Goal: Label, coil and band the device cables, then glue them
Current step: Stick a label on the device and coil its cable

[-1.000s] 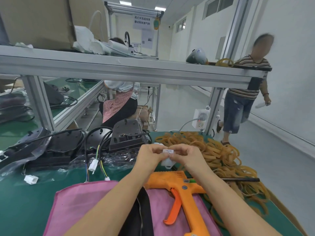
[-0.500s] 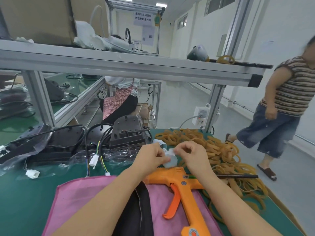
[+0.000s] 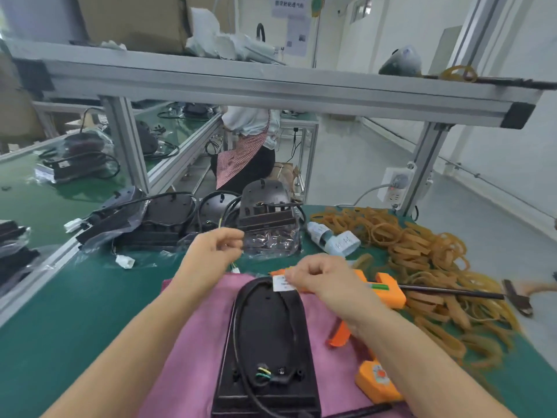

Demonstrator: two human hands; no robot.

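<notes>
Right hand (image 3: 324, 279) pinches white label (image 3: 282, 283) over black device (image 3: 265, 342); left hand (image 3: 211, 254) grip apparently pinches thin wires (image 3: 233, 264) above tabletop (image 3: 75, 297).

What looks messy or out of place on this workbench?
The rubber bands sprawl loose over the bench's right side, some under the orange glue gun. A hammer lies at the right edge, partly out of view. Nothing looks damaged.

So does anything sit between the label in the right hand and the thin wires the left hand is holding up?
Nothing visible does. The right hand pinches the label over the black device's top end; the left hand holds the thin wires just to its left, with only open air and pink cloth between.
</notes>
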